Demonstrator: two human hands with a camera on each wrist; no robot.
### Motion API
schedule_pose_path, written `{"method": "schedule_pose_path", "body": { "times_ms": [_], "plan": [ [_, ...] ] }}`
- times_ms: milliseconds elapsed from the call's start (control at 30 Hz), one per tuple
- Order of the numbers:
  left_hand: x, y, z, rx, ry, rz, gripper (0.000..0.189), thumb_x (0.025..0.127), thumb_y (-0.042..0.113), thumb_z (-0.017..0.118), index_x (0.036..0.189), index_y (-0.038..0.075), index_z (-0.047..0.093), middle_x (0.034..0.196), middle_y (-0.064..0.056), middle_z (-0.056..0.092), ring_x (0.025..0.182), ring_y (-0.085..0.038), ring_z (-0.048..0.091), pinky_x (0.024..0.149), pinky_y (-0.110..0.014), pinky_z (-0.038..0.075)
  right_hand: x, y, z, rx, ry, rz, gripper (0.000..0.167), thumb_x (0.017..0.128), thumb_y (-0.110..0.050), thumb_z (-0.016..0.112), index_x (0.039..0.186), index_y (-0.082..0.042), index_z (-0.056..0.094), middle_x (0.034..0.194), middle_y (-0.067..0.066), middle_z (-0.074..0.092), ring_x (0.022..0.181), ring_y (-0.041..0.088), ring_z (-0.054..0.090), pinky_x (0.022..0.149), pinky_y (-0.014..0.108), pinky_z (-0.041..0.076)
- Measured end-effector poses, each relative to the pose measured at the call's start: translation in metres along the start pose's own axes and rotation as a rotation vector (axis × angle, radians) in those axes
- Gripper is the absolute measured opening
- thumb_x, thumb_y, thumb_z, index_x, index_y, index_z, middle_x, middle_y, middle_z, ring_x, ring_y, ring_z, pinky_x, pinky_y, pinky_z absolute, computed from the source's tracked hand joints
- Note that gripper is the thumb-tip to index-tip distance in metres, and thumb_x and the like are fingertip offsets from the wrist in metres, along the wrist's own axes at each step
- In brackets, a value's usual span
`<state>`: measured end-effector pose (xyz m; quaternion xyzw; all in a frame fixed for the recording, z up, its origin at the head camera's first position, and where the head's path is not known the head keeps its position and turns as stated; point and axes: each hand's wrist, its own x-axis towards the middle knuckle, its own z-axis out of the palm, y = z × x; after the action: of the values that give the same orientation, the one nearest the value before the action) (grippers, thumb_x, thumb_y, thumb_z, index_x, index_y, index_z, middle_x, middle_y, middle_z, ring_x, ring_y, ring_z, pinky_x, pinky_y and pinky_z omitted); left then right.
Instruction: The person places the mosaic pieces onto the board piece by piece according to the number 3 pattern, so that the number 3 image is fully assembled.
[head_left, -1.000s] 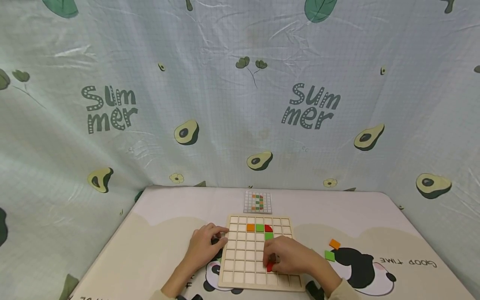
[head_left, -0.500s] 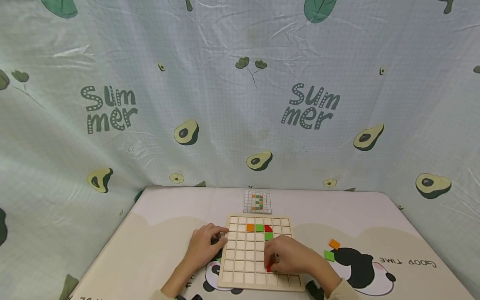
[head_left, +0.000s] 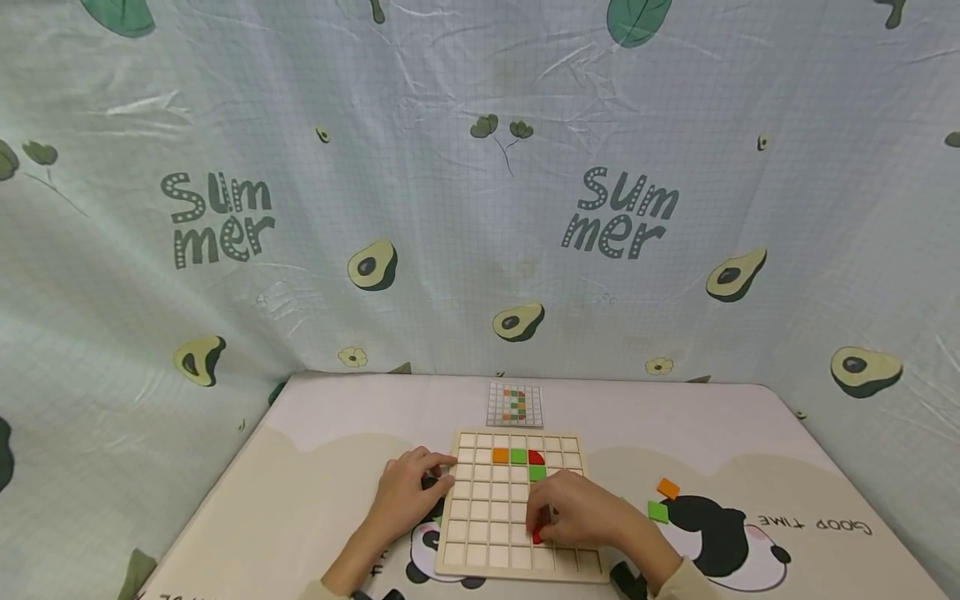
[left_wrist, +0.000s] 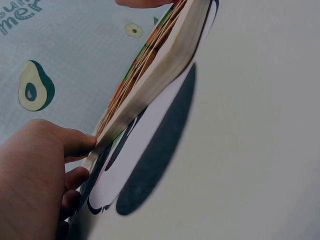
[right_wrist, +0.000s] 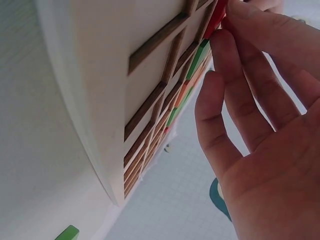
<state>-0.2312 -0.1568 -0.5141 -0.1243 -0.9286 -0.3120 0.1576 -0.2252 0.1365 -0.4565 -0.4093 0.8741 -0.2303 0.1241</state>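
Observation:
In the head view, my right hand (head_left: 573, 510) pinches a small red tile (head_left: 537, 538) low over the grid cells of a wooden board (head_left: 472, 554). The right wrist view shows that red tile (right_wrist: 216, 20) at the thumb and fingertips, in line with a green tile (right_wrist: 197, 59). At the board's left edge, my left hand (head_left: 408, 490) touches the frame with its index finger and thumb. Up the board sit an orange tile (head_left: 501, 456), a green tile (head_left: 519, 456) and a red quarter-round tile (head_left: 536, 457), with another green tile (head_left: 537, 473) below. My right hand hides the cells beneath it.
A pattern card (head_left: 514, 405) with a coloured grid lies just behind the board. Loose on the table to the right are an orange tile (head_left: 668, 488) and a green tile (head_left: 658, 512). An avocado-printed curtain (head_left: 450, 208) hangs behind the table.
The right hand shifts only slightly at the same spot, and less of the red tile shows under its fingers than a second ago. The left hand stays at the board's edge.

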Motion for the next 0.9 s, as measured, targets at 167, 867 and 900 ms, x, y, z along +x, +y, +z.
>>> {"method": "schedule_pose_path", "body": {
  "times_ms": [167, 867, 900],
  "plan": [
    [0.000, 0.000, 0.000, 0.002, 0.006, 0.002, 0.019, 0.088, 0.025, 0.078, 0.107, 0.024, 0.080, 0.080, 0.016, 0.059, 0.076, -0.002, 0.051, 0.073, -0.029, 0.032, 0.000, 0.000, 0.000, 0.003, -0.003, -0.007, 0.017, 0.086, -0.009, 0.079, 0.086, -0.026, 0.078, 0.084, -0.018, 0.068, 0.072, -0.007, 0.055, 0.069, 0.018, 0.048],
    [-0.001, 0.002, -0.002, -0.005, -0.002, 0.004, 0.020, 0.088, 0.025, 0.078, 0.108, 0.023, 0.080, 0.082, 0.010, 0.062, 0.078, -0.004, 0.053, 0.074, -0.030, 0.033, -0.028, 0.021, -0.040, 0.052, 0.138, 0.043, 0.002, 0.093, -0.019, 0.075, 0.094, -0.019, 0.076, 0.088, -0.017, 0.068, 0.078, -0.004, 0.058, 0.073, 0.024, 0.052],
    [-0.001, 0.002, -0.002, -0.006, -0.003, 0.004, 0.020, 0.088, 0.025, 0.078, 0.108, 0.023, 0.080, 0.082, 0.010, 0.062, 0.078, -0.004, 0.053, 0.074, -0.030, 0.033, -0.031, 0.022, -0.043, 0.052, 0.149, 0.051, 0.002, 0.093, -0.018, 0.075, 0.094, -0.018, 0.076, 0.088, -0.016, 0.069, 0.079, -0.004, 0.058, 0.074, 0.025, 0.053]
  ]
}}
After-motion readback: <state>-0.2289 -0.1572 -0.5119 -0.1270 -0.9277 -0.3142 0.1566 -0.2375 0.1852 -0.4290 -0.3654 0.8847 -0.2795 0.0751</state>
